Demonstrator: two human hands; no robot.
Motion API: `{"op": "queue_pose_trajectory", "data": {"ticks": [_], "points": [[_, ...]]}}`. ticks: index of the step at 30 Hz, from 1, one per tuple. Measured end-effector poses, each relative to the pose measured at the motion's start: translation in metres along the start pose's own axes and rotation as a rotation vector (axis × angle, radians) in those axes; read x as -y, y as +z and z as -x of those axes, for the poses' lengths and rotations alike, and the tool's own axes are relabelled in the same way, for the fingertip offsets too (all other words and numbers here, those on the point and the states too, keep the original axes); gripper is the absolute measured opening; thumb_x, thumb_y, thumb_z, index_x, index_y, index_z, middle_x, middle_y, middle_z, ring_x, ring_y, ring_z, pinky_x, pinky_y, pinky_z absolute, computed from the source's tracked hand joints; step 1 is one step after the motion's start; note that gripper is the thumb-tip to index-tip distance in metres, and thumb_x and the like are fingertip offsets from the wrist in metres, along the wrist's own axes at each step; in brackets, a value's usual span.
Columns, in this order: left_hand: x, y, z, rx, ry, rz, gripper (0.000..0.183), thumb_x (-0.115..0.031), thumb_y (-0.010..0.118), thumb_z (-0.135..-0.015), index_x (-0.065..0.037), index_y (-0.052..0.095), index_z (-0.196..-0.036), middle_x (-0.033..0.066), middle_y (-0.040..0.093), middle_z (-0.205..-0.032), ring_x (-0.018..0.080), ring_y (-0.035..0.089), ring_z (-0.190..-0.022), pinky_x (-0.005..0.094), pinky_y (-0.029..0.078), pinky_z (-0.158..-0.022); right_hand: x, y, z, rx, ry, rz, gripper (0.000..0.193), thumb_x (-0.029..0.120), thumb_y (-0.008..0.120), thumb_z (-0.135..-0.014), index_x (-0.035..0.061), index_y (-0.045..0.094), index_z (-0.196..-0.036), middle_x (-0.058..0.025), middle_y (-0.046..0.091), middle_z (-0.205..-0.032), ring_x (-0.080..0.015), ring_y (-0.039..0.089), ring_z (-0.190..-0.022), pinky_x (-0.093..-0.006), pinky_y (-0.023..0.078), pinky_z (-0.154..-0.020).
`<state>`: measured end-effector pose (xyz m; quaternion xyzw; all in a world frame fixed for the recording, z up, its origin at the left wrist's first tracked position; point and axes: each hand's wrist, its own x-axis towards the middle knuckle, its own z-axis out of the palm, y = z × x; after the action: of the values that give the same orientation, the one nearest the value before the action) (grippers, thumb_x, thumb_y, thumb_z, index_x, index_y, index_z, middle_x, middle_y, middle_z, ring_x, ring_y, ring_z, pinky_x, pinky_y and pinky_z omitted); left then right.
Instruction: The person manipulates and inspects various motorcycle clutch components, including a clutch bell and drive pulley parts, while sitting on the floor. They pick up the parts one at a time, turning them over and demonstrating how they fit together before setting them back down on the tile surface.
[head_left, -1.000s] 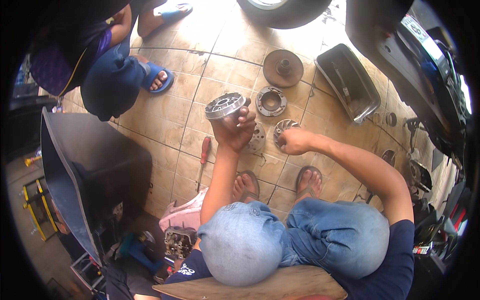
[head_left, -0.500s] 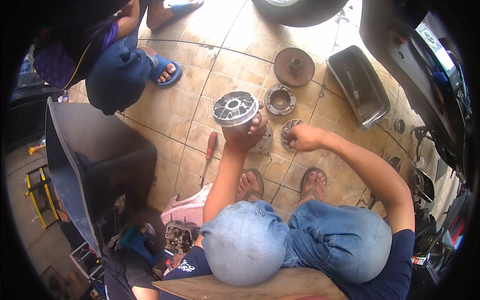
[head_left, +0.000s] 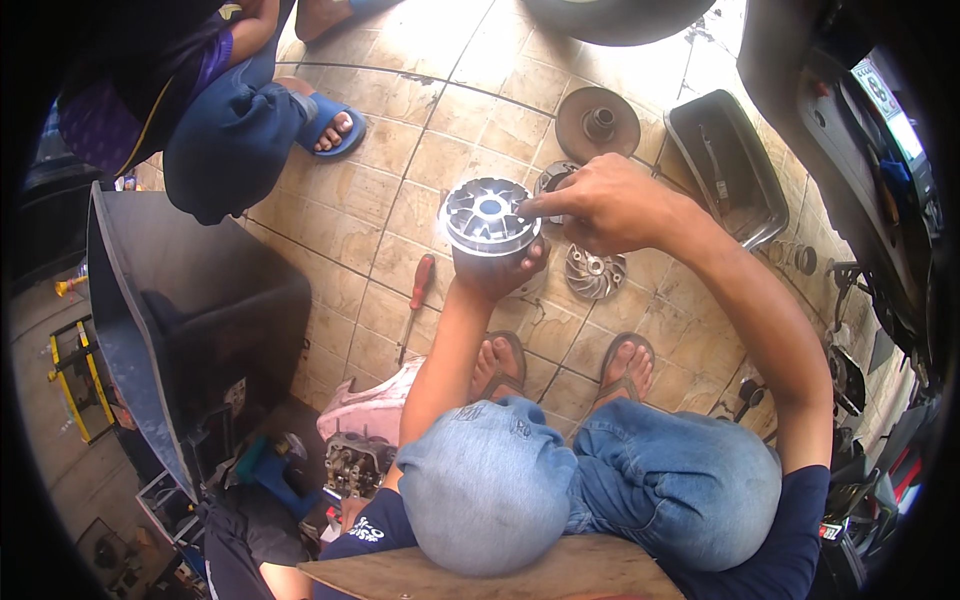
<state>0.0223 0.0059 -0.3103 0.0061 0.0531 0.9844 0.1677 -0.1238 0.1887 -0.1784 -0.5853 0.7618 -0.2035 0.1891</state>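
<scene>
My left hand (head_left: 500,272) is wrapped round a silver variator pulley (head_left: 487,240) from below, holding it up with its spoked face on top. Over its right side, my right hand (head_left: 615,205) points with the index finger stretched out and the other fingers curled. The fingertip is at the pulley's rim or just above it; I cannot tell whether it touches. Below that hand, a finned metal disc (head_left: 596,275) lies on the tiles. A round ring-shaped part (head_left: 550,182) is partly hidden behind the hand. Beyond it sits a brown round plate with a raised hub (head_left: 598,122).
A red-handled screwdriver (head_left: 422,284) lies left of my forearm. At the right stands a dark tub (head_left: 770,225); at the left, a big dark box (head_left: 240,270). Another person's sandalled foot (head_left: 338,135) is at the upper left. An engine part (head_left: 355,465) lies beside my left knee.
My right hand has moved up and left from the finned disc to the variator pulley, uncovering the disc. My left hand has shifted slightly right with the pulley, whose top now shines brightly.
</scene>
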Motion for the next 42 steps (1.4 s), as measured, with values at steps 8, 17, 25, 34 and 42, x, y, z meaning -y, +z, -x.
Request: {"op": "queue_pose_trajectory", "data": {"ticks": [8, 17, 25, 34, 42], "points": [[0.004, 0.004, 0.004, -0.167, 0.103, -0.709, 0.054, -0.056, 0.046, -0.1, -0.007, 0.057, -0.121, 0.0121, 0.06, -0.088, 0.0191, 0.052, -0.068, 0.0332, 0.043, -0.059, 0.0, 0.003, -0.005, -0.006, -0.062, 0.075, 0.04, 0.01, 0.064, -0.077, 0.0169, 0.076, -0.115, -0.0143, 0.072, -0.076, -0.0336, 0.071, -0.072, -0.0447, 0.053, -0.062], [0.006, -0.004, 0.013, -0.223, 0.166, -1.256, 0.044, -0.047, 0.042, -0.103, -0.009, 0.055, -0.122, 0.0115, 0.065, -0.091, 0.0174, 0.053, -0.061, 0.0312, 0.043, -0.057, 0.008, -0.004, -0.001, -0.094, -0.089, -0.069, 0.029, 0.01, 0.065, -0.079, 0.0117, 0.075, -0.106, -0.0145, 0.072, -0.075, -0.0329, 0.071, -0.071, -0.0457, 0.053, -0.061], [0.0, 0.003, 0.005, -0.084, 0.064, -0.188, 0.056, -0.052, 0.059, -0.097, -0.001, 0.054, -0.119, 0.0067, 0.062, -0.08, 0.0148, 0.049, -0.061, 0.0278, 0.039, -0.053, -0.002, 0.014, -0.001, -0.245, 0.031, 0.001, 0.022, 0.012, 0.065, -0.082, 0.0077, 0.063, -0.103, -0.0154, 0.066, -0.068, -0.0365, 0.069, -0.068, -0.0495, 0.05, -0.061], [-0.004, -0.007, 0.001, -0.092, 0.044, -0.136, 0.08, -0.062, 0.054, -0.096, 0.01, 0.052, -0.131, 0.0056, 0.062, -0.082, 0.0135, 0.048, -0.069, 0.0233, 0.039, -0.057, -0.037, 0.077, 0.055, -0.067, 0.309, -0.153, 0.024, 0.016, 0.067, -0.087, 0.0074, 0.055, -0.106, -0.0205, 0.067, -0.083, -0.0429, 0.066, -0.08, -0.0524, 0.051, -0.069], [-0.014, 0.004, -0.003, -0.345, 0.04, -0.002, 0.079, -0.067, 0.051, -0.09, -0.004, 0.058, -0.137, 0.0169, 0.062, -0.109, 0.0254, 0.051, -0.091, 0.0353, 0.048, -0.071, -0.008, 0.151, 0.115, 0.116, 0.338, -0.166, 0.027, 0.022, 0.066, -0.086, 0.0116, 0.058, -0.11, -0.0211, 0.066, -0.074, -0.0456, 0.066, -0.073, -0.057, 0.051, -0.066]]}}
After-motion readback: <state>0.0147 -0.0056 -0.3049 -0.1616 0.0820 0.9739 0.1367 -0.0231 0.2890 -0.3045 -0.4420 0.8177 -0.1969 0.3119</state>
